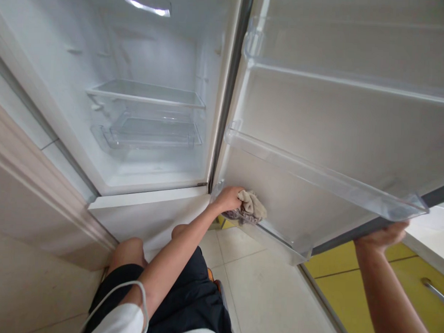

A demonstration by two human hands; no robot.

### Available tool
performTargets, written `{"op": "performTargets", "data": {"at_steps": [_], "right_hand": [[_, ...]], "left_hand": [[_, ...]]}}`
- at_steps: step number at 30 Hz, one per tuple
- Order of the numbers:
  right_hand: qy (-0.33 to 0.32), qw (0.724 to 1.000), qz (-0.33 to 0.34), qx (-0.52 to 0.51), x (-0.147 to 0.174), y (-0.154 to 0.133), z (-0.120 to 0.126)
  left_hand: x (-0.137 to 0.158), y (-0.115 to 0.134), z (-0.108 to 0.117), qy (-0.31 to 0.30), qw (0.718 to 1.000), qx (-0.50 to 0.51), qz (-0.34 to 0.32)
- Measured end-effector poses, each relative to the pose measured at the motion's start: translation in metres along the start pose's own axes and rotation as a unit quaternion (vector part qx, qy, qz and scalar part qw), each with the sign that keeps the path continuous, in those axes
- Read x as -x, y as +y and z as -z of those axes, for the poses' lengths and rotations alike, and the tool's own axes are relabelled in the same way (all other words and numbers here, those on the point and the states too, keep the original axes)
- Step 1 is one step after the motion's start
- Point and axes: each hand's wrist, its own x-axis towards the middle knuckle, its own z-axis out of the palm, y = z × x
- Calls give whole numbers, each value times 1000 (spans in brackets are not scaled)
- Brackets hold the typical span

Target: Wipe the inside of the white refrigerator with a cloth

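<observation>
- Lowest in the frame, the person crouches on the tiled floor (276, 294), knees close under the fridge; a judgement: rising too quickly could knock the head or a shoulder against the door bins overhead.
- At the lower right, the right hand (381, 236) is curled around the bottom outer edge of the open fridge door (354, 122), steadying it. If that grip loosens, the door may swing and the wiping pressure would push it away.
- Just left of centre, the left hand (228, 198) is closed on a crumpled beige cloth (250, 209), pressed at the inner end of the lowest door bin (277, 239), near the hinge side.
- Hard rubbing there could unseat the clear bin from its clips, or fingers could get pinched in the hinge gap if the door moves.
- Above, the middle door bin (316, 177) juts out; a stray elbow might lift it.
- Farthest, in the upper left, the glass shelf (148, 92) and drawer (150, 135) sit inside the empty fridge compartment, well apart from both hands.
</observation>
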Motion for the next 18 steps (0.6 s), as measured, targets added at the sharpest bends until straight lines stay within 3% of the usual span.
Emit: {"op": "performTargets", "data": {"at_steps": [3,7,13,15,18], "right_hand": [[13,999,35,-13,1,1,0],[9,999,40,-14,3,-2,-2],[5,999,33,-7,6,-7,-4],[11,1000,28,-5,7,-7,-4],[13,1000,24,-2,8,-7,-3]], "left_hand": [[-4,0,-4,108,987,118,37],[-14,5,-2,281,928,228,95],[-21,18,8,525,774,343,88],[-26,28,7,546,766,335,62],[-39,48,-2,539,791,289,8]]}}
